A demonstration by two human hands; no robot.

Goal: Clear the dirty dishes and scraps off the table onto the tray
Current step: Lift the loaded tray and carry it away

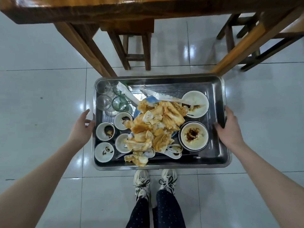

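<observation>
A pair of white lace-up sneakers (155, 182) stands on the glossy pale tiled floor (41, 89), directly under the near edge of a rectangular stainless-steel tray (218, 155) held level in the air. The left hand (83, 125) grips the tray's left edge, fingers curled at the rim. The right hand (227, 127) grips the right edge with the thumb hooked over the rim.

In the tray's near left corner sit four small white sauce dishes (104, 152) smeared with dark sauce. White ceramic spoons (172, 151) lie near the middle of the near edge. A heap of crumpled orange-stained paper napkins (156, 124) fills the centre, covering most of a blue plate (152, 99). Towards the right edge are two dirty white bowls, one nearer (194, 135) and one farther (195, 104). Clear drinking glasses (102, 87) cluster in the far left corner, with white paper wrappers (126, 93) lying just beside them.

Beyond the tray's far edge stand a brown wooden table (115, 9) and a wooden stool (131, 46) beneath it.
</observation>
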